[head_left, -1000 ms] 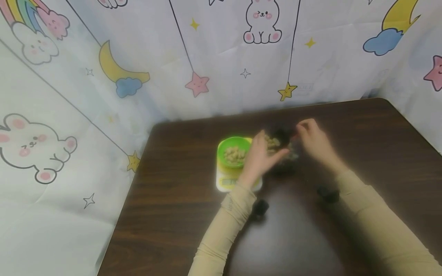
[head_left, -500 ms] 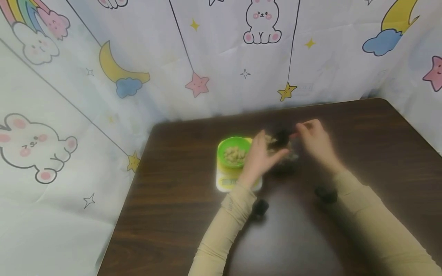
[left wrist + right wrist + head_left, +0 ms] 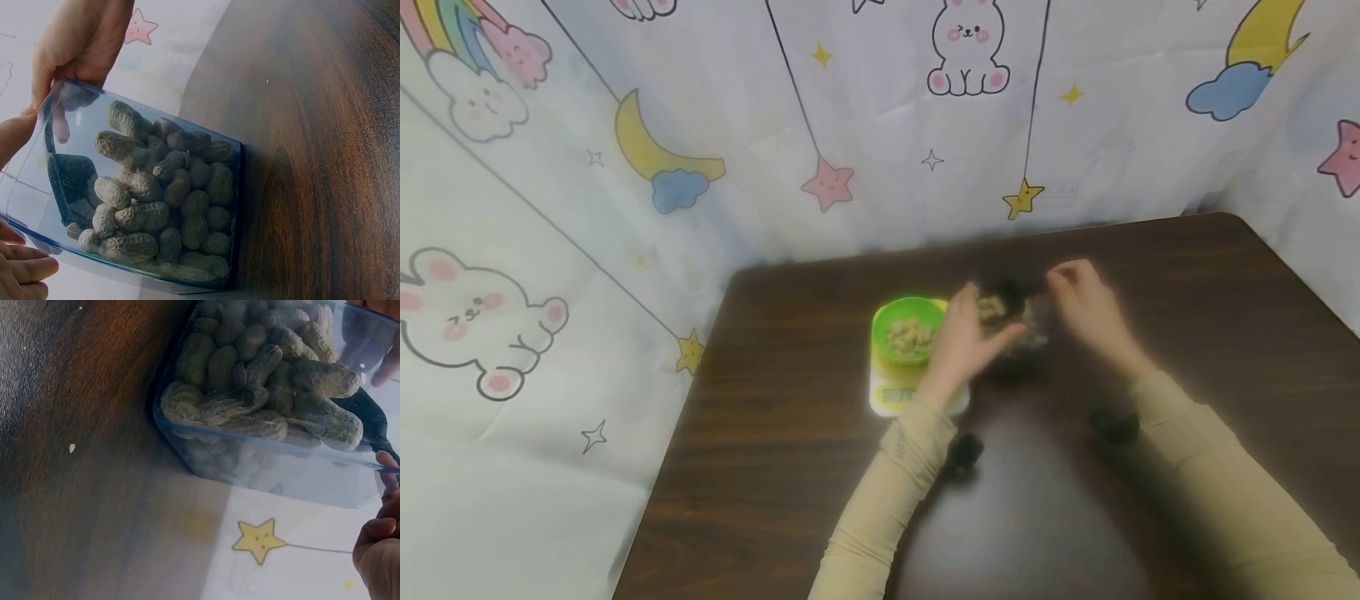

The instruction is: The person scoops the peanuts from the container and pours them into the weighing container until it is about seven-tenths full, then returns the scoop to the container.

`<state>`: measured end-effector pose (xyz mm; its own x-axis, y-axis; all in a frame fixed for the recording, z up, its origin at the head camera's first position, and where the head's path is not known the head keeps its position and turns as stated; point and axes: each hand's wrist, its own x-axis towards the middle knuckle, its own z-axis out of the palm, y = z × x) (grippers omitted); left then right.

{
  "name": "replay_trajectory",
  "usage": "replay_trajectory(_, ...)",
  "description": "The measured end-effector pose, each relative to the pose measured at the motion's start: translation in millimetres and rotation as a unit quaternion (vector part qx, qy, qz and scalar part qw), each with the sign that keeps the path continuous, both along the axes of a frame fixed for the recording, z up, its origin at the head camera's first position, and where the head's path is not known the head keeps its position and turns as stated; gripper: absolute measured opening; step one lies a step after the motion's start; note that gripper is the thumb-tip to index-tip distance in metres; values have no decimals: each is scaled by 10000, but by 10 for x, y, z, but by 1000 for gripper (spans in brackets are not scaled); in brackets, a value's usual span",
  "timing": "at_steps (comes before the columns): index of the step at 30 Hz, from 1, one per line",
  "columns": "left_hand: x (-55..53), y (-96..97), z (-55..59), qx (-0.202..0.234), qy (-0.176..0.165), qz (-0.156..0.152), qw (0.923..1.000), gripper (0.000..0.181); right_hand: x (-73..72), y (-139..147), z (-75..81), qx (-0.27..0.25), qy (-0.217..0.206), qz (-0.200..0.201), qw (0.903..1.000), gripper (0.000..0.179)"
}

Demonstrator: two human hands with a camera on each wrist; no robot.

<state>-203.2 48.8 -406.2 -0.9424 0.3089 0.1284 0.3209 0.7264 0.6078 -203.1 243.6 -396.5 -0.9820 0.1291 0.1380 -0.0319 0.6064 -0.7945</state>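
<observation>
A clear plastic box with peanuts in their shells stands on the table's right-centre part. My left hand grips it, thumb on the near side and fingers on the left wall. Over its right side, my right hand pinches the handle of a black spoon. The spoon's dark head is inside the box beside the peanuts, seen through the wall. Left of the box, a green bowl of peanuts rests on a white and yellow kitchen scale, partly hidden by my left hand.
The dark wooden table ends at a printed white curtain behind and to the left. Black wrist-camera mounts hang under both forearms. A pale crumb lies on the table near the box.
The spoon shifted over the peanuts in the box and back up slightly, uncovering some of them. My right hand moved a little with it; my left hand stayed in place.
</observation>
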Motion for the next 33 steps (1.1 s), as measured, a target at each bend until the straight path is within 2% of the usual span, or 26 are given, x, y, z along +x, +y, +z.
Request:
replay_trajectory(9, 19, -11, 17, 52, -97, -30, 9999, 102, 26, -14, 48, -615, -293, -27, 9977, 58)
replay_trajectory(18, 4, -13, 19, 158, 15, -91, 9998, 101, 25, -10, 37, -257, -78, -79, 9996, 52)
replay_trajectory(25, 11, -20, 14, 231, -10, -60, 9997, 102, 11, 46, 52, -794, -64, -331, 9963, 49)
replay_trajectory(30, 4, -25, 9, 267, 7, -55, 9996, 102, 29, 48, 72, -802, -36, -241, 9965, 51)
replay_trajectory(33, 2, -21, 2, 271, -44, -39, 9996, 102, 40, 15, 69, -859, -6, -149, 9962, 47)
